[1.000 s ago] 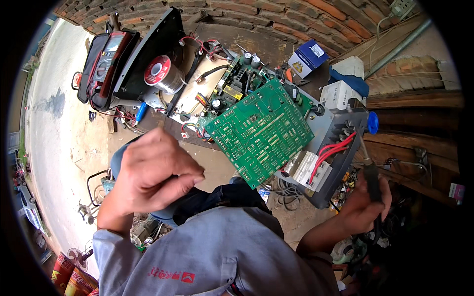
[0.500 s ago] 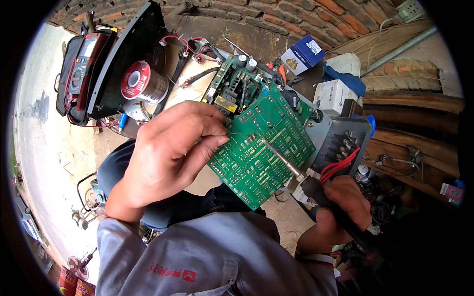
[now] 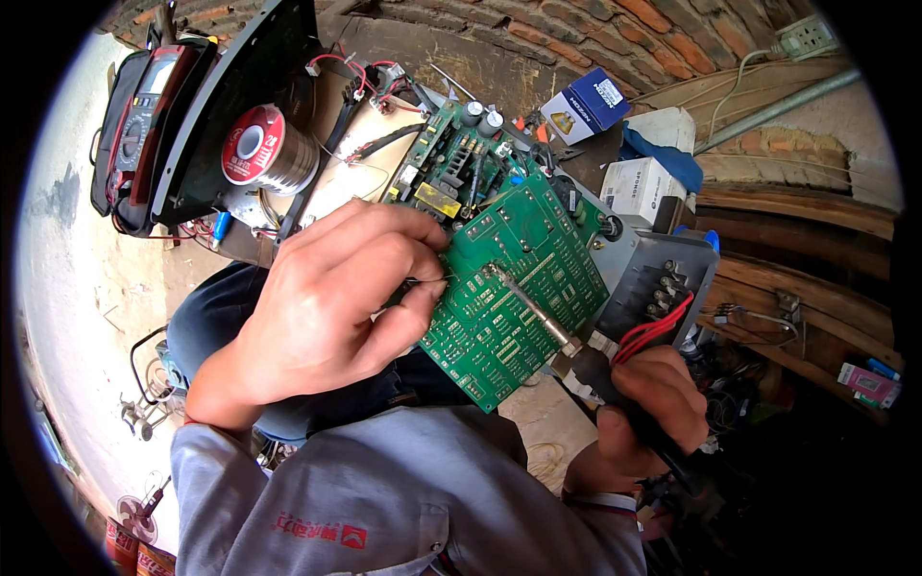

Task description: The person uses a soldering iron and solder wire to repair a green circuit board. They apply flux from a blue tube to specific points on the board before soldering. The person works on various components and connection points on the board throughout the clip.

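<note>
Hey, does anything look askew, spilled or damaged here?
Under the iron in the right hand, the green board sits askew over another board, its near corner jutting past the bench, which looks precarious. I see no spill; fine damage is too small to judge.

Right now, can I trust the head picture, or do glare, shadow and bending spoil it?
Head view: the pale ground at left is bright, nearly washed out; head view: beyond the right hand, the lower right sinks into near-black; head view: the brick wall curves along the top, while the green circuit board and soldering iron read fairly clearly.
</note>
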Demonstrator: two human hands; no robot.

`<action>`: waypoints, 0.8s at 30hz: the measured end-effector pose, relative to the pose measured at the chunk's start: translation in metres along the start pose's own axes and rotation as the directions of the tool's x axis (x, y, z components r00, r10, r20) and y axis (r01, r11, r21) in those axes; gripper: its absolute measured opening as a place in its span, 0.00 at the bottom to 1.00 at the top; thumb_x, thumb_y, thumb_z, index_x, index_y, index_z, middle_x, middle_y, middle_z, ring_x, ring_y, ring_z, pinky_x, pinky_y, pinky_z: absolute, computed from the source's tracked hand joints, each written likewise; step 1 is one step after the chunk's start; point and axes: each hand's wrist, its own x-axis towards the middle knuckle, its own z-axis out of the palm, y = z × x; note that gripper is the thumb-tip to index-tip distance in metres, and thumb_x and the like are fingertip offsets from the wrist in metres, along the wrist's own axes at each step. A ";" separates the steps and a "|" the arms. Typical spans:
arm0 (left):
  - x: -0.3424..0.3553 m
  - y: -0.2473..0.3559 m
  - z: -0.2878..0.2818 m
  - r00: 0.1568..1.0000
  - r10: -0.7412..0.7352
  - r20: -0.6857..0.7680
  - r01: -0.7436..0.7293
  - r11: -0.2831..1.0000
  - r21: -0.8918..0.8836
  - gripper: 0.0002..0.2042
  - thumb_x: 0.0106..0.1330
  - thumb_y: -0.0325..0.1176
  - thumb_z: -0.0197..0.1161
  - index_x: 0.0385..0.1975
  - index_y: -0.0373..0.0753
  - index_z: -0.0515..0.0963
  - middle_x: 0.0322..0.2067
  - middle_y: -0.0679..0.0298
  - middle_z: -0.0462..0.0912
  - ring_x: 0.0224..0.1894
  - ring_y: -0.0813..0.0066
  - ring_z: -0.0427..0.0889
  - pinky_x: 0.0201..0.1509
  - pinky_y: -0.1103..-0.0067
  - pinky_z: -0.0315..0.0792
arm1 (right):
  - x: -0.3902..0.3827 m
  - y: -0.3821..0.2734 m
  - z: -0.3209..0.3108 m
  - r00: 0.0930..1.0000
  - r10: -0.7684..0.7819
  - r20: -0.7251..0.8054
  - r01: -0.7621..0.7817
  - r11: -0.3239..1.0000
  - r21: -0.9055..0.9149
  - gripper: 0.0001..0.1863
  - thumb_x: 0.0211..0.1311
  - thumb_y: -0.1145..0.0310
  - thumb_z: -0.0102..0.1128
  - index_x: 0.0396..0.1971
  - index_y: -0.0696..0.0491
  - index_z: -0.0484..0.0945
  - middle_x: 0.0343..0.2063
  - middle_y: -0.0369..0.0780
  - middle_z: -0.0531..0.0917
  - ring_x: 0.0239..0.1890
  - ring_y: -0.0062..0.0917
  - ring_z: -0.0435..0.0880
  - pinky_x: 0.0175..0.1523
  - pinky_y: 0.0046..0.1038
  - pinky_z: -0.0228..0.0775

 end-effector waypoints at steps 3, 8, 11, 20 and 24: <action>0.000 0.000 0.001 1.000 0.010 0.007 -0.010 1.000 0.008 0.05 0.50 0.20 0.63 0.25 0.34 0.75 0.38 0.55 0.80 0.36 0.62 0.80 0.40 0.73 0.74 | 0.001 -0.003 0.000 1.000 0.005 -0.010 -0.005 1.000 -0.012 0.16 0.44 0.70 0.70 0.34 0.62 0.80 0.23 0.44 0.83 0.23 0.33 0.80 0.32 0.29 0.72; -0.002 -0.001 0.004 1.000 -0.010 0.009 0.010 1.000 -0.018 0.05 0.52 0.19 0.62 0.27 0.33 0.75 0.39 0.54 0.78 0.36 0.63 0.80 0.39 0.74 0.75 | 0.001 -0.003 0.002 1.000 0.001 -0.026 -0.002 1.000 -0.025 0.16 0.44 0.69 0.70 0.33 0.62 0.81 0.23 0.44 0.83 0.23 0.33 0.80 0.31 0.29 0.72; -0.001 0.000 0.005 1.000 -0.011 0.013 0.011 1.000 -0.025 0.05 0.52 0.19 0.62 0.28 0.33 0.75 0.39 0.55 0.78 0.37 0.62 0.80 0.40 0.74 0.75 | 0.001 -0.002 0.003 0.999 0.003 -0.034 -0.003 1.000 -0.021 0.16 0.44 0.69 0.70 0.32 0.61 0.81 0.22 0.44 0.83 0.22 0.33 0.80 0.31 0.29 0.71; -0.001 0.000 0.006 0.999 -0.025 0.021 0.025 0.999 -0.033 0.05 0.52 0.19 0.63 0.28 0.33 0.75 0.39 0.55 0.77 0.37 0.63 0.79 0.39 0.75 0.75 | 0.001 -0.001 0.002 1.000 0.003 -0.011 -0.003 1.000 -0.019 0.16 0.42 0.69 0.70 0.32 0.62 0.81 0.23 0.44 0.83 0.23 0.33 0.79 0.31 0.28 0.72; -0.002 0.000 0.006 1.000 -0.028 0.013 0.029 0.999 -0.037 0.05 0.52 0.18 0.63 0.28 0.33 0.75 0.39 0.55 0.77 0.37 0.63 0.80 0.40 0.75 0.75 | 0.000 -0.001 0.001 1.000 0.000 -0.004 0.000 1.000 -0.014 0.16 0.42 0.69 0.70 0.32 0.62 0.81 0.23 0.44 0.83 0.24 0.33 0.79 0.32 0.28 0.72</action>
